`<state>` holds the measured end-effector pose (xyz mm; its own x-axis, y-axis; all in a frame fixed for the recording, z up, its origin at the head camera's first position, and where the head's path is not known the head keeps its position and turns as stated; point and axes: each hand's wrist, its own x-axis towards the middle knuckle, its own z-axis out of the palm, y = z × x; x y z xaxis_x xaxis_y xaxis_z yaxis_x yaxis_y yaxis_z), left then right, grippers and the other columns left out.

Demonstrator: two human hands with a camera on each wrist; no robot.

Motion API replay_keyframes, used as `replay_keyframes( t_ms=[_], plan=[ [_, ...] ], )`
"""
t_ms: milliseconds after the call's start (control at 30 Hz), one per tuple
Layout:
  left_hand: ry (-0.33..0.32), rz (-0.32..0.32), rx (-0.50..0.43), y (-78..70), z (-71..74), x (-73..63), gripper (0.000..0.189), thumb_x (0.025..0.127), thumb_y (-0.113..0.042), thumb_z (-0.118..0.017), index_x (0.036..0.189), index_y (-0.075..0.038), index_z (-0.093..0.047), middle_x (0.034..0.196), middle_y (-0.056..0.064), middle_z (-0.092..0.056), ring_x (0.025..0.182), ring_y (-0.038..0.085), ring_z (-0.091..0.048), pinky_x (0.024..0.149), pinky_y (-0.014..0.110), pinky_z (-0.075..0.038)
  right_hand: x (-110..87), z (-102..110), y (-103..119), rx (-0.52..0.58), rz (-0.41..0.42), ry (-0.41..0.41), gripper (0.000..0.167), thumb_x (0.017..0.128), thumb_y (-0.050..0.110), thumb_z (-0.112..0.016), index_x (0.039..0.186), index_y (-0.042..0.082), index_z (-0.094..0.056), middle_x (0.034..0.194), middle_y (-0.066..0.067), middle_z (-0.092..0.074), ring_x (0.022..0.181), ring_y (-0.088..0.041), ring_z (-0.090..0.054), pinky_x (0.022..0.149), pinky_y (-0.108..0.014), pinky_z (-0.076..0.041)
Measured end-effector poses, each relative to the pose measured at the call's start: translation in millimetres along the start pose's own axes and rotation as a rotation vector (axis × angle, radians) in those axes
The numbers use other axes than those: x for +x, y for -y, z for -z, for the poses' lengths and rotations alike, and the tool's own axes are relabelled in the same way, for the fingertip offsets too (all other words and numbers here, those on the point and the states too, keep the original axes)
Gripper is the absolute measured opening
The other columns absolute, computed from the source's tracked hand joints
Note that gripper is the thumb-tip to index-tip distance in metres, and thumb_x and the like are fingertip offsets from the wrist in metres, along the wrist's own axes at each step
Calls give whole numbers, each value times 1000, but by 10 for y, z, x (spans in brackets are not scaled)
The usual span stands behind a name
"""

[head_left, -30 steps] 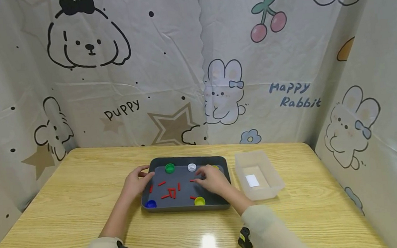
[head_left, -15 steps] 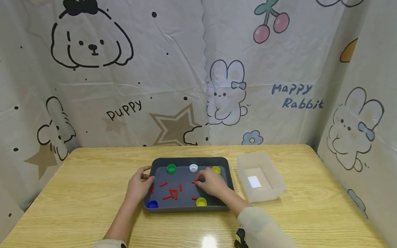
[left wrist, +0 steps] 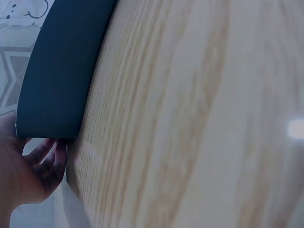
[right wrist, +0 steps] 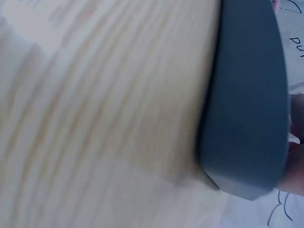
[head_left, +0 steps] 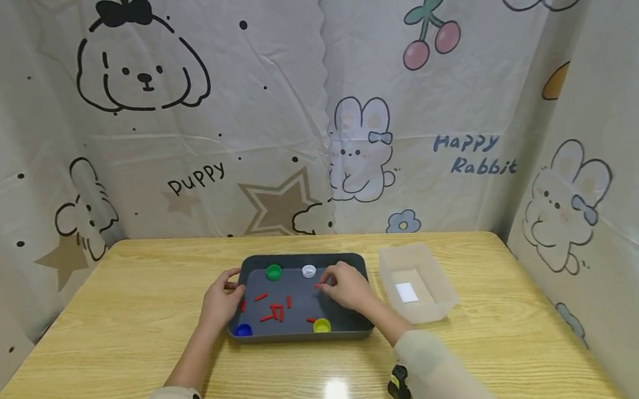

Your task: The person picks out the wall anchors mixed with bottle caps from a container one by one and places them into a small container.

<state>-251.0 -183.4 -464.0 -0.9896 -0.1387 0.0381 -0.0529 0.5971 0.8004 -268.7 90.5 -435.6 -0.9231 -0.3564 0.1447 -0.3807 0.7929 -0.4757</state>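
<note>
A dark grey rectangular tray (head_left: 302, 337) lies on the table, its left side held by my left hand (head_left: 220, 301). The thumb is at the rim and the fingers curl against the outer wall, as the left wrist view shows. Over the tray's right half, my right hand (head_left: 349, 287) pinches a small red stick (head_left: 317, 285) between thumb and fingers. Several more red sticks (head_left: 278, 312) lie scattered on the tray floor. Round caps stand near its edges: green (head_left: 273, 272), white (head_left: 309, 271), blue (head_left: 243, 330) and yellow (head_left: 321, 326). In the right wrist view the tray wall (right wrist: 244, 109) hides most of the hand.
To the right of the tray stands a translucent plastic box (head_left: 442, 299) with a white label (head_left: 406, 291) in it. The wooden table (head_left: 289, 383) reaches back to a patterned cloth (head_left: 268, 122), which also hangs at both sides.
My right hand has moved slightly right and away from me, with the red stick between its fingertips. It now covers the second yellow cap at the tray's back right. The left hand stays on the tray.
</note>
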Motion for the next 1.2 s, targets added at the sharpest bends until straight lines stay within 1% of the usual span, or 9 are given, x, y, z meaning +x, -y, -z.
replay_keyframes(
  t_ms=[167,267,400,600,700,800,933,1100,1200],
  plan=[
    [-2,12,4,2,-1,-4,44,91,-17,-54,134,-10,-48,110,20,-59,95,29,-60,69,29,-44,-26,159,-1,1,-6,-14,6,84,18,-67,84,14,-71,73,1,-50,65,-10,-43,57,-24,-36],
    [-2,16,0,-1,2,-6,44,91,-17,-53,135,-11,-48,110,20,-59,95,29,-60,69,28,-44,-36,242,-15,4,2,-32,6,83,17,-67,83,13,-72,73,-1,-51,65,-12,-43,56,-24,-34],
    [-1,19,-4,-3,1,-12,44,91,-16,-53,134,-11,-48,110,20,-59,95,29,-60,67,27,-44,-48,342,-45,-8,5,-48,7,83,16,-67,85,12,-72,77,-6,-55,68,-12,-44,59,-25,-36],
    [1,21,-5,2,-3,-11,44,91,-16,-54,135,-11,-47,111,20,-59,96,30,-60,66,26,-43,-66,498,-83,-7,-48,-53,8,84,16,-66,87,11,-71,83,-4,-57,73,-15,-48,65,-29,-40],
    [2,21,-8,-1,-1,-15,45,91,-15,-53,135,-11,-47,110,20,-59,95,30,-60,65,26,-42,-80,572,-116,-21,-64,-66,8,85,17,-66,87,11,-71,83,-3,-57,74,-14,-49,65,-29,-41],
    [5,24,-8,-6,3,-19,45,91,-15,-53,135,-11,-47,110,20,-59,94,29,-59,64,26,-42,-97,644,-161,-25,-76,-76,8,85,18,-65,87,11,-71,82,-3,-57,73,-15,-48,63,-28,-39],
    [3,25,-8,-11,5,-24,45,91,-15,-52,135,-11,-47,111,20,-59,93,29,-60,63,26,-42,-126,750,-224,-17,-90,-94,11,85,19,-64,90,11,-70,82,-4,-57,71,-16,-48,59,-27,-37],
    [-3,18,-9,-10,-1,-18,45,91,-15,-53,135,-10,-47,111,21,-59,96,30,-60,64,26,-42,-160,866,-318,-21,-96,-126,13,85,19,-64,91,9,-70,81,-5,-58,70,-17,-49,60,-28,-38],
    [-1,16,-9,-6,-5,-17,45,91,-15,-53,135,-10,-47,111,21,-59,96,30,-60,64,26,-42,-184,918,-376,-10,-98,-135,12,85,18,-64,90,8,-69,78,-5,-58,68,-17,-49,58,-28,-38]
  ],
)
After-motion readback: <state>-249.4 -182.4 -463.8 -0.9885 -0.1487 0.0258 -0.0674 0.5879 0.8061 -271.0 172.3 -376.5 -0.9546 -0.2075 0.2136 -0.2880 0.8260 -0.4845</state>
